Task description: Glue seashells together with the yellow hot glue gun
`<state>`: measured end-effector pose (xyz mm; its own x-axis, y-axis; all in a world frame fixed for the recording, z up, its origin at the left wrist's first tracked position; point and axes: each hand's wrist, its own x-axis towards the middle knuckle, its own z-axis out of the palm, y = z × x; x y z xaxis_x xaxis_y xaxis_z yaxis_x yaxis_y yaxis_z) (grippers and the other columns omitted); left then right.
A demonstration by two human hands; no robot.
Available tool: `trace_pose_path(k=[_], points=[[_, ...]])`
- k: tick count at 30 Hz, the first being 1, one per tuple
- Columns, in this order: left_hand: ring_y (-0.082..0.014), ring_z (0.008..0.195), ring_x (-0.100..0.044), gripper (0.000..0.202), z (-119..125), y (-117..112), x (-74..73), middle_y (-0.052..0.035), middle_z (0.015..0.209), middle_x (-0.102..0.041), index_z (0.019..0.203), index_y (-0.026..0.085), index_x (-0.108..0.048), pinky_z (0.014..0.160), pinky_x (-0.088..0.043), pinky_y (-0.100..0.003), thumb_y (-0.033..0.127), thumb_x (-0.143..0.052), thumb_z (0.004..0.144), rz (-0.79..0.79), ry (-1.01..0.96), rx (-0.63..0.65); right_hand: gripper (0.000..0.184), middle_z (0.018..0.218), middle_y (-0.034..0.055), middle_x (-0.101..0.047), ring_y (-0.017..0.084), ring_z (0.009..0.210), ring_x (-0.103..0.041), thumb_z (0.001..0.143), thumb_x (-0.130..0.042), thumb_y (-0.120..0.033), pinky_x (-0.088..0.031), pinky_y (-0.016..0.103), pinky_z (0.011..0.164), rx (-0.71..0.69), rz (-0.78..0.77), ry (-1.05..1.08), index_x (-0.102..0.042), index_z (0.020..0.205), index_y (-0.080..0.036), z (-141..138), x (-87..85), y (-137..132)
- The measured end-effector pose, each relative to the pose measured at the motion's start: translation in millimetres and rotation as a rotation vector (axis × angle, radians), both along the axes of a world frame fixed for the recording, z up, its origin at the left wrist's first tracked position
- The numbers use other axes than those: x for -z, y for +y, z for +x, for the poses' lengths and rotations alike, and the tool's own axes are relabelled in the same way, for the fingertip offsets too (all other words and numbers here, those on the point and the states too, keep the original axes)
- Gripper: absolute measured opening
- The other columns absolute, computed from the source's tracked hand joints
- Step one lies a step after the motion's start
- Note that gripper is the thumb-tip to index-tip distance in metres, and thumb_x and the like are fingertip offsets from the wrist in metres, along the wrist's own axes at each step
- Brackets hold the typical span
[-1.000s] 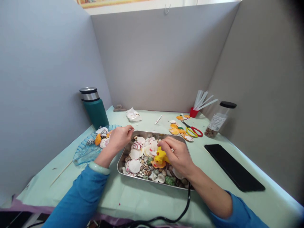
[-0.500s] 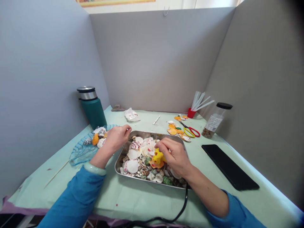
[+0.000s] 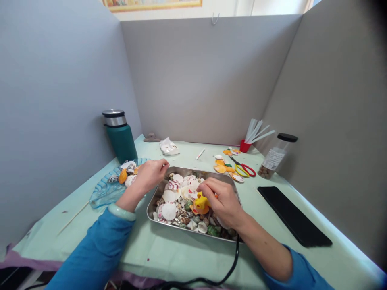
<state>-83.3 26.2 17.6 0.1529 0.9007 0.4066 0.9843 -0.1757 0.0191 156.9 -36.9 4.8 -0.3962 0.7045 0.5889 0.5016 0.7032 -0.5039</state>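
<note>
Three panels [image 3: 205, 88] around a green tabletop [image 3: 175, 247]

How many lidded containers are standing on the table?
2: a tall teal bottle with a silver-and-black top, beyond the left hand; and a clear cylindrical jar with a black lid, right of the red-and-yellow-handled scissors. No others show.

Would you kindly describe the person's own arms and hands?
The left hand and right hand wear no gloves. The left sleeve is blue, with a smooth, pale green bangle just beyond its end. The right sleeve, also blue, ends farther from the hand.
</note>
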Motion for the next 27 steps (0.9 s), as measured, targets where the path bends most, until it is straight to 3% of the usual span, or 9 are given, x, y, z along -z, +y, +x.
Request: trace_pose_path(k=[27], points=[[-0.0202,0.073,-0.063,0.033,-1.2,1.8,-1.2,-0.0069,0.081,-0.07,0.093,0.023,-0.065,0.06,-0.037,-0.026,0.037,-0.036,0.086,-0.032,-0.046,0.05,0.032,0.068,0.0015,-0.057,0.011,0.065,-0.051,0.093,-0.038,-0.029,-0.035,0.024,0.064,-0.01,-0.01,-0.115,-0.057,0.07,-0.017,-0.1,5.9,4.8]])
